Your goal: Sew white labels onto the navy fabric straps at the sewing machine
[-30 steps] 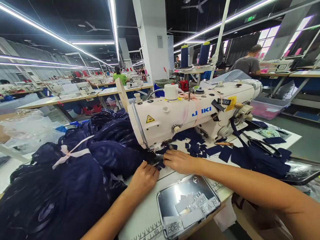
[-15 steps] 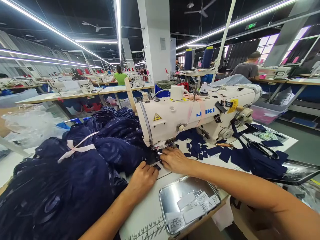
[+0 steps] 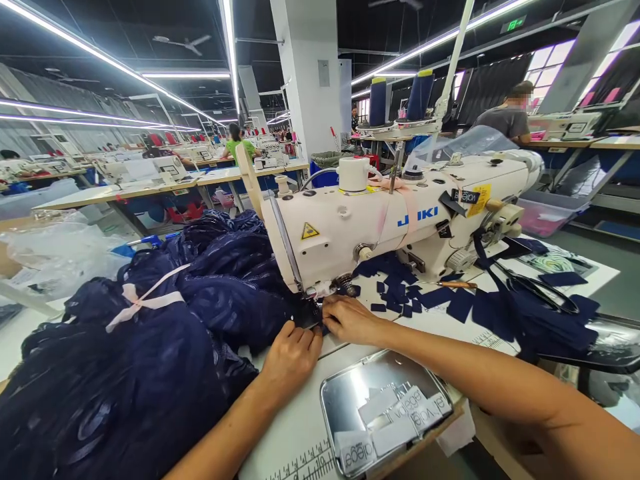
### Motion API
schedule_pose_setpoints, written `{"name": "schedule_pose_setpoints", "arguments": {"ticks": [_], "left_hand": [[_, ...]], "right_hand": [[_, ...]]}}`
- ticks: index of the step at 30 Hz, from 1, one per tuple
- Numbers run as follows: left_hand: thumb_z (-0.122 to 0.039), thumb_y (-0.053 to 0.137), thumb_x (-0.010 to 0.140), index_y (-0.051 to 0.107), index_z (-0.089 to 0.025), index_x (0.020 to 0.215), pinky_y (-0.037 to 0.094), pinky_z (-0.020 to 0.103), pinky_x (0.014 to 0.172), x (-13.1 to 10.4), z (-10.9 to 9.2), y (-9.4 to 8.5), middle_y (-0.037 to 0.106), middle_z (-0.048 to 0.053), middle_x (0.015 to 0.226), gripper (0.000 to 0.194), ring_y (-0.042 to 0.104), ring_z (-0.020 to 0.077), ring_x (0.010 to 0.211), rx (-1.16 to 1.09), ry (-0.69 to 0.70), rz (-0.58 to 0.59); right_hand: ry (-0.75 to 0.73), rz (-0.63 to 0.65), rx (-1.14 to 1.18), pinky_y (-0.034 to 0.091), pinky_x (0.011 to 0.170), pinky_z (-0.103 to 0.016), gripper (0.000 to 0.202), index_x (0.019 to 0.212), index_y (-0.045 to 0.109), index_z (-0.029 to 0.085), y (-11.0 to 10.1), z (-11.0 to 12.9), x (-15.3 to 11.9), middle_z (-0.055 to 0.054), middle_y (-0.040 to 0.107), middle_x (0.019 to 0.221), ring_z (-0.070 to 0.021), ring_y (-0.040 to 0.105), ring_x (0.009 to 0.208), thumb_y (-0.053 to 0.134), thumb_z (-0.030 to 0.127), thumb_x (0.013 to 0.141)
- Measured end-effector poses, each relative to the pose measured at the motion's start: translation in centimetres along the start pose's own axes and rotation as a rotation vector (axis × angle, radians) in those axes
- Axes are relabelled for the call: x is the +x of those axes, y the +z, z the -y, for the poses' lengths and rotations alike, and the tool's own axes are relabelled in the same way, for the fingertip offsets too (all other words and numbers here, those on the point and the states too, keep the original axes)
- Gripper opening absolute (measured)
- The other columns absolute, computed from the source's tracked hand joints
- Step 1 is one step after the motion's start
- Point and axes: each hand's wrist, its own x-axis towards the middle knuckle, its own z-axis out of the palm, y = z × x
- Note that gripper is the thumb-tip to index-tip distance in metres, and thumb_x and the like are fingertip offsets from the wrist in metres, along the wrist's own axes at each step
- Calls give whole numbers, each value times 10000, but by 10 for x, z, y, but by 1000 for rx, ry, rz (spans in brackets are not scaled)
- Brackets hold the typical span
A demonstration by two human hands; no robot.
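Observation:
Beneath the head of a white JUKI sewing machine [image 3: 345, 233], dark navy fabric [image 3: 260, 313] lies at the needle and presser foot. My left hand [image 3: 293, 353] is closed on the fabric's near edge, just left of the needle, knuckles up. Close on the needle's right side, my right hand [image 3: 350, 320] has its fingers bent and pinched on the dark material. What exactly lies between the fingertips is mostly hidden. To the left spreads a large heap of navy mesh garments [image 3: 130, 367], with a pale pink strip [image 3: 140, 303] tied in a bow around part of it.
A metal tray [image 3: 350, 373] of printed white labels [image 3: 395, 413] sits at the table's front edge. Several navy fabric pieces [image 3: 460, 303], a wooden-handled tool [image 3: 455, 285] and black-handled scissors [image 3: 555, 293] lie to the right. Two navy thread cones [image 3: 419, 97] stand behind.
My left hand has shifted slightly right, closer to the right hand, and the dark piece by its fingertips is now more covered. The camera view has turned a little.

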Motion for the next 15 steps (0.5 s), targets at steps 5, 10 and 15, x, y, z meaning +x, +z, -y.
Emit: {"name": "schedule_pose_setpoints", "arguments": {"ticks": [5, 10, 15], "left_hand": [[-9, 310, 800, 562, -40, 923, 368, 301, 579, 1, 1, 2, 562, 41, 600, 282, 499, 155, 539, -35, 4, 46], [17, 328, 753, 572, -47, 940, 389, 308, 613, 3, 0, 0, 576, 44, 613, 314, 504, 159, 549, -61, -12, 131], [14, 353, 741, 575, -40, 938, 388, 320, 623, 4, -2, 0, 582, 57, 626, 301, 519, 174, 569, -65, -39, 204]], "right_hand": [[16, -8, 25, 375, 679, -241, 143, 708, 570, 135, 0, 0, -1, -35, 561, 784, -146, 530, 749, 456, 132, 795], [5, -27, 16, 370, 670, -243, 131, 719, 565, 132, 0, 2, -2, -37, 555, 774, -142, 514, 725, 453, 116, 785], [-43, -44, 73, 375, 652, -241, 104, 715, 564, 133, 1, -2, -3, -27, 549, 771, -126, 498, 683, 483, 100, 772]]}}
